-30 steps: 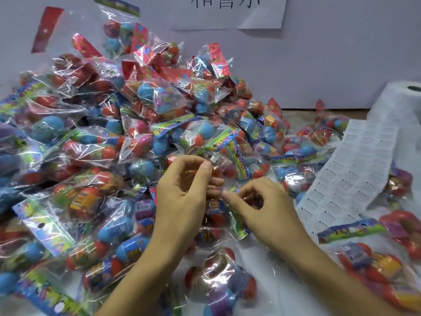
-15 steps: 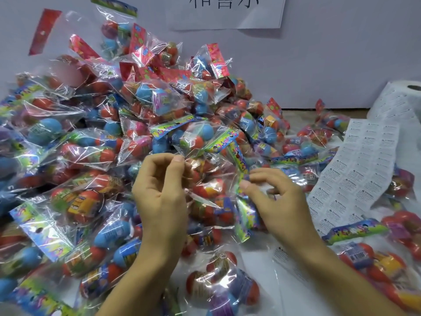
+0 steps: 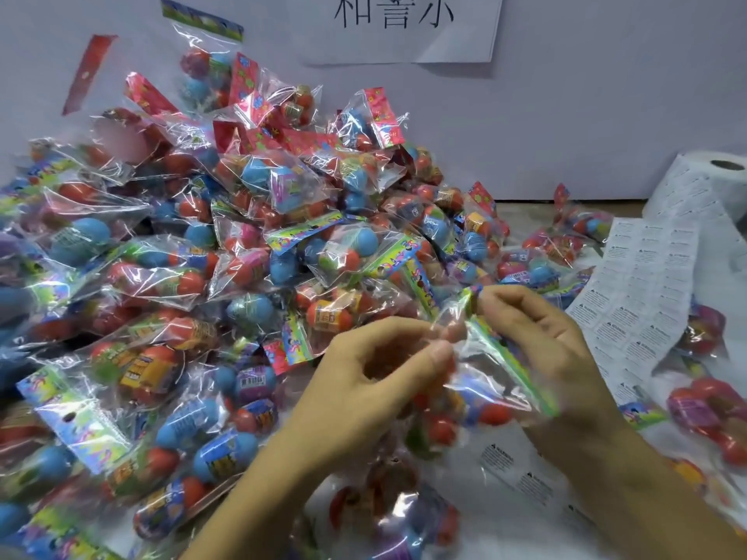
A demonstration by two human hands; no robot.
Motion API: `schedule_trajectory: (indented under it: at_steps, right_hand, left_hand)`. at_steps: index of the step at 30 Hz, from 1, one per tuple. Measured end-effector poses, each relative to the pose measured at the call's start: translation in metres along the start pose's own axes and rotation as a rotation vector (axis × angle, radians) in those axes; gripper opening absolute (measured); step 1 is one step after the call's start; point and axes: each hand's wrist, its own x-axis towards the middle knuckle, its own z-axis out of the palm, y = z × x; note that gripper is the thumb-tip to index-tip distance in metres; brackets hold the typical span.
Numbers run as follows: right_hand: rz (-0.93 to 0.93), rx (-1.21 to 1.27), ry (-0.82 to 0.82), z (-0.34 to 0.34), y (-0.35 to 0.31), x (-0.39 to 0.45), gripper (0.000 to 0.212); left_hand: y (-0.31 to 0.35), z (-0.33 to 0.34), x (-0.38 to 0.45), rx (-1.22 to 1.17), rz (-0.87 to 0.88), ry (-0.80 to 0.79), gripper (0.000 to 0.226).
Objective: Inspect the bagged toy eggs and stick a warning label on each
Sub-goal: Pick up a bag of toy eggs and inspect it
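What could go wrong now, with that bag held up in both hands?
The bag hangs from fingertip pinches of the left hand and right hand; slippery film could slip. Dropped into the pile, it might get lost unlabelled. The label sheet lies partly under other bags and could crease.

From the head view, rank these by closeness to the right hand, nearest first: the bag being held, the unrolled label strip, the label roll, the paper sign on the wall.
1. Held bag, pinched by the right hand.
2. Label strip, just to its right.
3. Label roll, far right, behind the strip.
4. Paper sign, top centre, on the wall.
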Motion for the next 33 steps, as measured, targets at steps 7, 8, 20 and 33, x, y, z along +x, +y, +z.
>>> schedule_trajectory:
  at_steps: [7, 8, 20, 33]
  right_hand:
    - [0.210, 0.011, -0.033, 0.000, 0.005, 0.002, 0.074]
    - [0.190, -0.046, -0.051, 0.003, 0.006, 0.000, 0.072]
    - [0.225, -0.091, -0.053, 0.015, 0.005, -0.007, 0.031]
    - [0.250, -0.037, 0.091, 0.008, 0.008, -0.004, 0.025]
  left_hand:
    - [-0.009, -0.005, 0.011, -0.414, -0.207, 0.231, 0.021]
    - [-0.010, -0.006, 0.011, -0.439, -0.229, 0.239, 0.023]
    - [-0.013, -0.002, 0.009, -0.470, -0.274, 0.189, 0.024]
    - [-0.011, -0.001, 0.008, -0.467, -0.305, 0.070, 0.018]
